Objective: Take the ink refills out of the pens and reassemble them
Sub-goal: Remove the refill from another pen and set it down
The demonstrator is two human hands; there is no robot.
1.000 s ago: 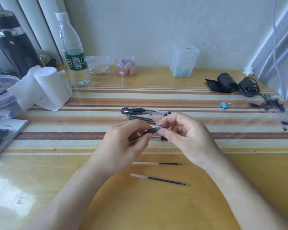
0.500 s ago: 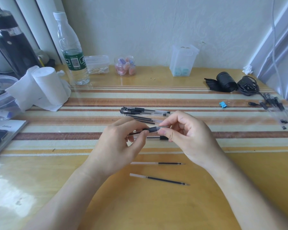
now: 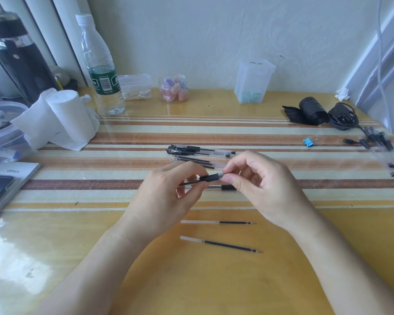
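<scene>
A clear pen with a black grip (image 3: 210, 178) is held level above the table between both hands. My left hand (image 3: 166, 198) pinches its barrel just left of the grip. My right hand (image 3: 264, 185) pinches the tip end with thumb and forefinger. Under the hands lies another clear pen barrel (image 3: 216, 187). Behind them several capped and uncapped pens (image 3: 198, 153) lie in a cluster. Two loose ink refills rest on the table near me, one refill (image 3: 218, 222) closer to the hands, the other refill (image 3: 221, 244) below it.
A water bottle (image 3: 100, 69), tissue roll (image 3: 66, 114), small plastic boxes (image 3: 135, 86) and a clear tub (image 3: 254, 80) stand along the back. A black roll (image 3: 309, 110), cable bundle (image 3: 342, 117), blue clip (image 3: 308, 142) and more pens (image 3: 382, 151) lie at right. A booklet (image 3: 14, 176) lies at left.
The held pen has tilted from slanted up-right to nearly level, and my right fingers have closed over its tip. The refills on the table have not moved.
</scene>
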